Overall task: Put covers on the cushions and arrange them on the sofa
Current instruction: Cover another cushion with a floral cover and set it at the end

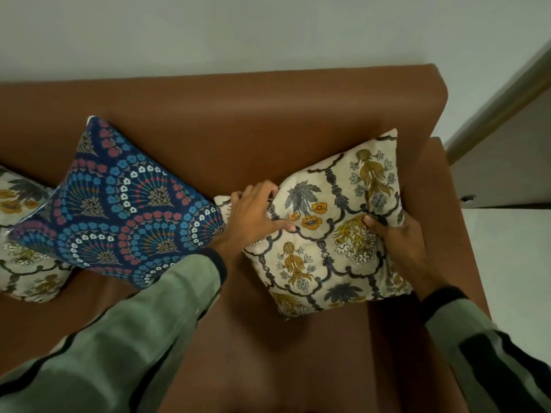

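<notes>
A cream cushion (322, 234) with a grey and mustard floral print leans against the back of the brown sofa (238, 120) at its right end. My left hand (253, 219) grips the cushion's left edge, fingers curled over it. Along the right edge, my right hand (396, 239) pinches the fabric. A blue cushion (119, 210) with fan-shaped flower patterns leans against the sofa back to the left, touching the cream one's corner. At the far left lies a second cream floral cushion (26, 254), partly under the blue one and cut off by the frame.
The sofa's right armrest (444, 186) runs beside the cream cushion. Beyond it are a white floor (512, 263) and a door frame (501, 108). A pale wall (238, 31) stands behind the sofa. The brown seat (268, 353) lies in front.
</notes>
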Motion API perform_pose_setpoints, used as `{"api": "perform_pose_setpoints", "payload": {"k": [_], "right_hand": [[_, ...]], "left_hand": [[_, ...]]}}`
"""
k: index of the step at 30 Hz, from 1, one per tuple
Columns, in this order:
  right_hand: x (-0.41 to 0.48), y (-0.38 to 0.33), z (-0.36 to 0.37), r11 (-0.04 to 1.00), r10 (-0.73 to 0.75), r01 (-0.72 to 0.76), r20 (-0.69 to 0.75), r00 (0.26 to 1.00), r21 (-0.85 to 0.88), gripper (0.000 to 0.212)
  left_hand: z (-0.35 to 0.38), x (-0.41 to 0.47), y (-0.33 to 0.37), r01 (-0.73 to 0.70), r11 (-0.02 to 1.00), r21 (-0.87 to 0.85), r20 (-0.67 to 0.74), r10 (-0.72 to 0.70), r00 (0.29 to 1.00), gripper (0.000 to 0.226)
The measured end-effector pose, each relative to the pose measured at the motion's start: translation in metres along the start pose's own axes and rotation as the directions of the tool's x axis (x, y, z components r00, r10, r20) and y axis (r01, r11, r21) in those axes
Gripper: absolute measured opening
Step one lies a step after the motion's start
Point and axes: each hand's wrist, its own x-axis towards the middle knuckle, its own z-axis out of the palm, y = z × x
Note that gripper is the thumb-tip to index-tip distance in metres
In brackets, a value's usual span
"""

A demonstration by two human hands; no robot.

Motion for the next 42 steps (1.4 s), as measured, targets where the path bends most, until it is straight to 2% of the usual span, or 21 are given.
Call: {"api": "perform_pose_setpoints", "payload": {"k": [3, 6, 9, 12, 15, 17, 19, 20, 21, 23, 24, 25, 26, 27, 28, 30, 33, 37, 39, 42], "right_hand": [[0.005, -0.023, -0.005, 0.999, -0.051, 0.051, -0.004, 0.999, -0.015, 0.035], [0.022, -0.049, -0.001, 0.983, -0.164, 0.164, 0.001, 0.986, -0.083, 0.038], [0.035, -0.057, 0.008, 0.948, -0.233, 0.232, 0.019, 0.972, -0.219, 0.056], [0.042, -0.050, 0.014, 0.922, -0.193, 0.223, 0.126, 0.973, -0.317, 0.066], [0.038, -0.047, 0.015, 0.881, -0.203, 0.255, 0.170, 0.964, -0.399, 0.084], [0.031, -0.047, 0.017, 0.873, -0.232, 0.282, 0.170, 0.958, -0.398, 0.095], [0.020, -0.054, 0.015, 0.899, -0.261, 0.275, 0.087, 0.961, -0.340, 0.110], [0.014, -0.060, 0.014, 0.869, -0.351, 0.338, 0.029, 0.936, -0.362, 0.115], [0.005, -0.066, 0.016, 0.766, -0.509, 0.447, -0.012, 0.861, -0.461, 0.113], [-0.016, -0.075, 0.039, 0.428, -0.807, 0.643, 0.052, 0.588, -0.635, 0.099], [-0.027, -0.076, 0.061, 0.268, -0.865, 0.686, 0.144, 0.481, -0.677, 0.090], [-0.035, -0.076, 0.084, 0.131, -0.862, 0.687, 0.261, 0.435, -0.714, 0.082], [-0.040, -0.072, 0.106, 0.032, -0.800, 0.660, 0.377, 0.467, -0.750, 0.077], [-0.042, -0.066, 0.122, -0.022, -0.701, 0.615, 0.451, 0.552, -0.788, 0.075], [-0.039, -0.059, 0.131, -0.058, -0.599, 0.569, 0.485, 0.637, -0.820, 0.075], [-0.026, -0.049, 0.131, -0.101, -0.499, 0.500, 0.479, 0.723, -0.860, 0.078], [-0.012, -0.040, 0.133, -0.143, -0.513, 0.476, 0.477, 0.714, -0.867, 0.081], [-0.011, -0.040, 0.144, -0.158, -0.503, 0.469, 0.480, 0.719, -0.869, 0.082], [-0.013, -0.040, 0.145, -0.157, -0.508, 0.457, 0.469, 0.722, -0.875, 0.082], [-0.019, -0.042, 0.146, -0.180, -0.482, 0.439, 0.468, 0.740, -0.880, 0.078]], "left_hand": [[-0.020, 0.001, 0.004, -0.079, 0.997, 0.023, -0.182, 0.082, 0.980, 0.079], [-0.028, 0.005, -0.002, -0.048, 0.999, 0.012, -0.291, 0.050, 0.955, 0.079], [-0.016, 0.003, -0.008, 0.062, 0.998, 0.006, -0.203, -0.059, 0.977, 0.085], [-0.007, -0.007, -0.025, 0.119, 0.993, 0.024, -0.110, -0.116, 0.987, 0.090], [-0.020, -0.024, -0.052, 0.034, 0.997, 0.068, -0.027, -0.032, 0.999, 0.096], [-0.038, -0.032, -0.073, -0.046, 0.983, 0.175, 0.030, 0.042, 0.999, 0.101], [-0.060, -0.033, -0.093, -0.107, 0.938, 0.330, 0.078, 0.086, 0.993, 0.104], [-0.071, -0.031, -0.103, -0.138, 0.891, 0.433, 0.137, 0.086, 0.987, 0.104], [-0.080, -0.027, -0.111, -0.172, 0.822, 0.543, 0.216, 0.062, 0.975, 0.105], [-0.094, -0.022, -0.126, -0.229, 0.647, 0.727, 0.338, -0.046, 0.940, 0.115], [-0.098, -0.021, -0.132, -0.244, 0.569, 0.785, 0.365, -0.106, 0.925, 0.121], [-0.101, -0.020, -0.134, -0.258, 0.505, 0.824, 0.380, -0.154, 0.912, 0.124], [-0.103, -0.021, -0.136, -0.272, 0.463, 0.844, 0.391, -0.183, 0.902, 0.122], [-0.105, -0.023, -0.136, -0.288, 0.443, 0.849, 0.401, -0.185, 0.897, 0.115], [-0.108, -0.027, -0.138, -0.304, 0.442, 0.844, 0.410, -0.164, 0.897, 0.107], [-0.114, -0.041, -0.143, -0.327, 0.478, 0.815, 0.411, -0.079, 0.908, 0.091], [-0.127, -0.071, -0.155, -0.398, 0.526, 0.752, 0.399, 0.118, 0.909, 0.069], [-0.140, -0.089, -0.164, -0.472, 0.612, 0.635, 0.276, 0.391, 0.878, 0.025], [-0.147, -0.085, -0.165, -0.460, 0.672, 0.580, 0.191, 0.437, 0.879, 0.015], [-0.154, -0.070, -0.164, -0.410, 0.751, 0.518, 0.096, 0.426, 0.900, 0.012]]}}
